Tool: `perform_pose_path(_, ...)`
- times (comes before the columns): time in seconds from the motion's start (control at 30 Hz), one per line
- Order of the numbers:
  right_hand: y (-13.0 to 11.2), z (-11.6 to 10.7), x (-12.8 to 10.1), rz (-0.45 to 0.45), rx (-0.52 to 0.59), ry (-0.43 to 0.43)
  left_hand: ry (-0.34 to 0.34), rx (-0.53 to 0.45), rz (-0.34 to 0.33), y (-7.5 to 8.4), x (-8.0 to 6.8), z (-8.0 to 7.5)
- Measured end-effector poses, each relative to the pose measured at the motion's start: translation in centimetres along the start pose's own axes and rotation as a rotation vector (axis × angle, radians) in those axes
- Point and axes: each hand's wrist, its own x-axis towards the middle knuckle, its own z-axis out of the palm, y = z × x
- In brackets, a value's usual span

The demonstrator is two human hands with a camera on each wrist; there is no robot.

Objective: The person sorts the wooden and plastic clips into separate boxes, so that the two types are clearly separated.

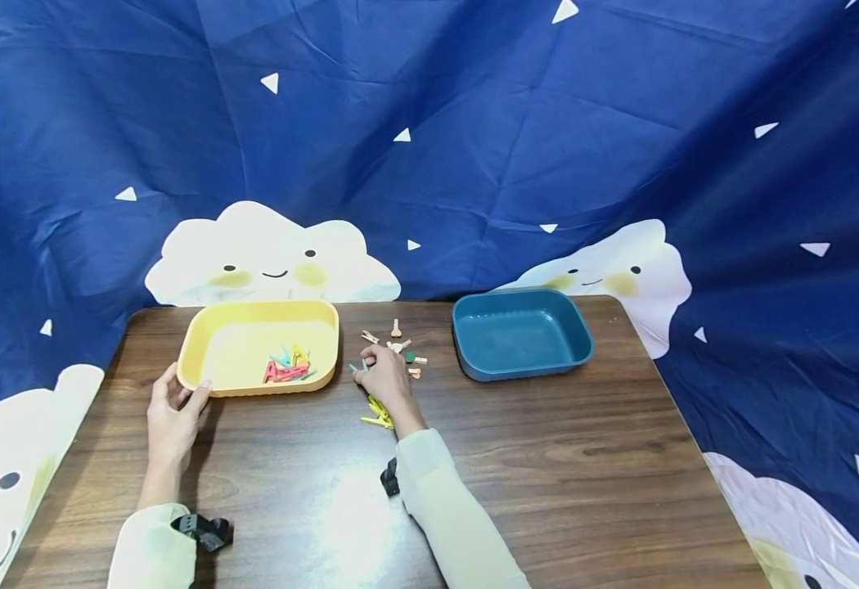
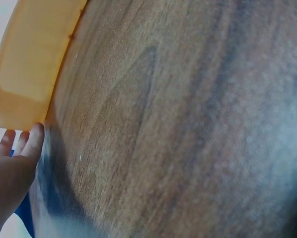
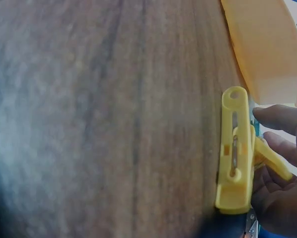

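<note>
My left hand (image 1: 172,421) holds the near left corner of a yellow tray (image 1: 258,391), thumb on its front and fingers along the side. Several red, yellow and light-blue clothespins (image 1: 285,372) lie inside the tray, towards its right. Between the two trays, my right hand (image 1: 387,380) has thumb and fingertips around a light-blue clothespin (image 1: 353,368), partly hidden. Yellow clothespins (image 1: 378,415) lie just below that hand; one yellow clothespin (image 3: 234,153) shows large beside the palm in the right wrist view. Past the fingers are several small wooden clothespins (image 1: 396,329), one with green.
A dark blue tray (image 1: 521,372) stands at the right back of the wooden table (image 1: 547,474). Behind the table hangs a blue cloth (image 1: 459,123) with white clouds and triangles. Dark wrist cameras (image 1: 204,532) sit on both sleeves.
</note>
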Motion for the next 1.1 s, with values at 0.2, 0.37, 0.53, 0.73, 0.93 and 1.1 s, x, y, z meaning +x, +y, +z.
perform_pose_path(0.2,-0.11,-0.09,-0.19,-0.013,0.045,0.03,0.002,0.012,0.009,0.02,0.05,0.0)
perform_pose_path(0.37,-0.22,-0.3,-0.41,-0.009,0.095,0.04,0.006,-0.021,0.013,0.05,-0.07,0.04)
perform_pose_path(0.53,-0.14,-0.31,-0.56,0.016,0.123,0.032,0.013,-0.046,-0.002,0.0,-0.21,-0.04)
perform_pose_path(0.73,-0.19,-0.42,-0.56,0.001,0.139,0.051,0.012,-0.032,-0.016,-0.1,-0.14,-0.22)
perform_pose_path(0.93,-0.15,-0.33,-0.33,0.012,0.164,0.048,0.011,-0.057,-0.026,-0.03,-0.1,-0.07)
perform_pose_path(1.1,-0.11,-0.25,-0.21,0.015,0.183,0.036,0.015,-0.062,-0.006,0.09,-0.2,0.11)
